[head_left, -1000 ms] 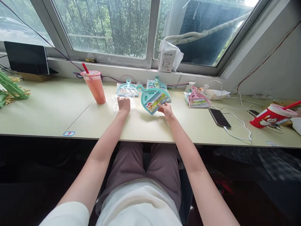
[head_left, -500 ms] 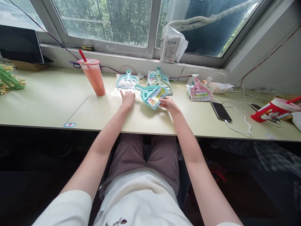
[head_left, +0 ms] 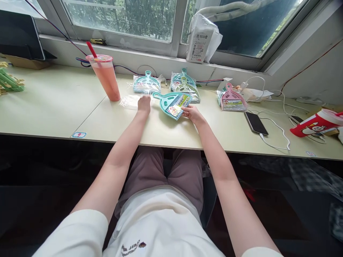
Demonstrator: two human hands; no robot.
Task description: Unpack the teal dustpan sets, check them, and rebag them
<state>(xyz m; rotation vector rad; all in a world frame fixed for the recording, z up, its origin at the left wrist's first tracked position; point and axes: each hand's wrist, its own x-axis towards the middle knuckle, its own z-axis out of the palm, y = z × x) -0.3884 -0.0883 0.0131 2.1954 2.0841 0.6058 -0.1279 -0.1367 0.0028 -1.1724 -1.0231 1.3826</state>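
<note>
My right hand (head_left: 193, 113) pinches the lower right edge of a teal mini dustpan and brush set (head_left: 171, 104). Its handle points up and to the left, and a yellow-green printed card covers part of the bristles. My left hand (head_left: 144, 104) is closed, fingers curled, against a crumpled clear plastic bag (head_left: 130, 101) lying on the desk; its fingertips are mostly hidden. Just behind it is a wrapped teal dustpan set (head_left: 147, 84). Beyond the held set, a wrapped green dustpan set (head_left: 185, 89) overlaps another teal dustpan set (head_left: 183, 75).
A tall cup of pink drink (head_left: 105, 79) with a red straw stands left of my left hand. To the right are a wrapped pink dustpan set (head_left: 232, 98), a charging phone (head_left: 255, 123), white cables and a red cup (head_left: 316, 123). A tissue pack (head_left: 199, 46) rests on the sill.
My left hand's fingers, spread over the plastic bag before, have curled closed. My right hand keeps hold of the teal dustpan set. The view has tipped slightly downward.
</note>
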